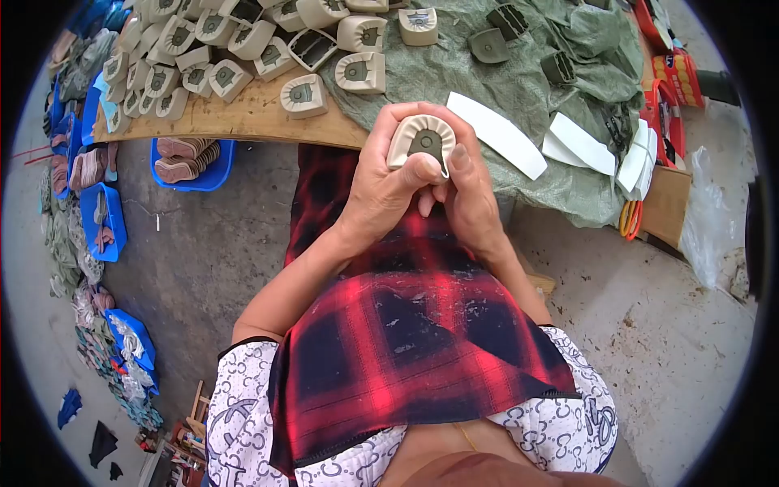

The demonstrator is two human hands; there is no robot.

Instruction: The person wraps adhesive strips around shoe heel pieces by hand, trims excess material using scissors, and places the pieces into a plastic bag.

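A cream-covered heel block (425,136) with a pleated rim and a grey-green centre is held between both hands, above the lap and near the table's front edge. My left hand (381,174) wraps its left side, the thumb pressing on the lower rim. Around the right side curls my right hand (471,183), its thumb at the lower right edge. The undersides of the fingers are hidden. Just right of the hands, a long white strip (497,135) lies on the green sheet. Left of them, a similar cream block (304,96) stands on the wooden tabletop.
Many cream blocks (359,73) are piled at the back left. Uncovered grey-green blocks (488,46) lie on the green sheet (422,81). Folded white pieces (578,144), orange-handled scissors (630,219) and a cardboard box (667,204) are at the right. A blue bin (213,174) stands on the floor.
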